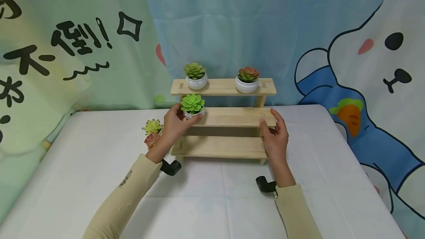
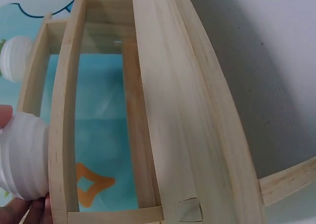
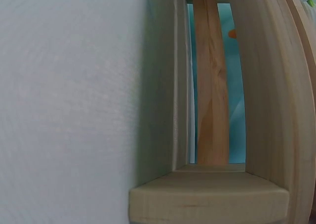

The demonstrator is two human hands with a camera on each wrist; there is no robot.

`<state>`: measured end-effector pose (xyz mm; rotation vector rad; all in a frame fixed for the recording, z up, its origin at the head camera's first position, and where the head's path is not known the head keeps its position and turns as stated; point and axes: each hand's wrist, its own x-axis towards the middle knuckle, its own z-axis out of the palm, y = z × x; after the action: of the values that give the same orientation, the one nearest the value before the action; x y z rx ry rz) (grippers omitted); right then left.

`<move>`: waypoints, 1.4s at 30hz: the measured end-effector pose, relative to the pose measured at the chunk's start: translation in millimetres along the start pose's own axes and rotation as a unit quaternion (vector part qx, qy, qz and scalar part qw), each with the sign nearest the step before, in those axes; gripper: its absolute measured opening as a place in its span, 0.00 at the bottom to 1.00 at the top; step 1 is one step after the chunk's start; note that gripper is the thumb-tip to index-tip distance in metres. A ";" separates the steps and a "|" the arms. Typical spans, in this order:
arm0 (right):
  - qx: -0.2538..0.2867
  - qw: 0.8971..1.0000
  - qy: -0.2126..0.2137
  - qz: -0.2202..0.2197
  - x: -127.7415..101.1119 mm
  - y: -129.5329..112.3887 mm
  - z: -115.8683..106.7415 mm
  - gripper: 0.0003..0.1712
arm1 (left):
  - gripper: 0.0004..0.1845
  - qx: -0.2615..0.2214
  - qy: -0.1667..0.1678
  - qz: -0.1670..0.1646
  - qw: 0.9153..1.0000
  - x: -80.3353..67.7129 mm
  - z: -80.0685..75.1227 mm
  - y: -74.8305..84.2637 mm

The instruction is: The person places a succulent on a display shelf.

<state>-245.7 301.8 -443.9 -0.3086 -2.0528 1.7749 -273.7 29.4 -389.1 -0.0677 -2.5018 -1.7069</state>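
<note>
A three-step wooden shelf (image 1: 229, 117) stands on the white table. My left hand (image 1: 175, 122) grips a white ribbed pot (image 2: 22, 157) holding a bright green succulent (image 1: 192, 103), set at the left end of the middle step. In the left wrist view my fingertips (image 2: 6, 116) press on that pot beside the shelf boards (image 2: 187, 110). My right hand (image 1: 275, 132) rests against the right end of the middle step, its fingers nearly straight and holding nothing. On the top step stand a green succulent (image 1: 194, 75) and a reddish one (image 1: 247, 78).
Left of the shelf, on the white tablecloth (image 1: 99, 150), stand a yellow-green succulent (image 1: 152, 125) and a reddish one (image 1: 151, 140), partly hidden by my left wrist. Printed curtains hang close behind the table. The right wrist view shows only shelf wood (image 3: 261, 110) and cloth (image 3: 69, 105).
</note>
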 end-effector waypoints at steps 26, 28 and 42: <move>0.001 1.000 0.013 0.006 2.5 -1.7 2.0 0.27 | 0.42 -0.048 0.002 0.058 0.997 1.1 4.0 -7.2; -0.002 1.000 0.012 0.008 1.9 -1.8 3.2 0.27 | 0.45 -0.069 0.004 0.064 0.996 -0.1 3.0 -7.9; -0.011 1.000 0.018 -0.001 0.1 -5.2 5.0 0.27 | 0.48 -0.086 0.001 0.051 0.995 -25.8 -14.1 -12.2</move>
<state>-247.4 296.6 -439.4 -0.3428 -2.0487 1.7333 -248.3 12.5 -398.3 -0.2053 -2.3009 -1.8743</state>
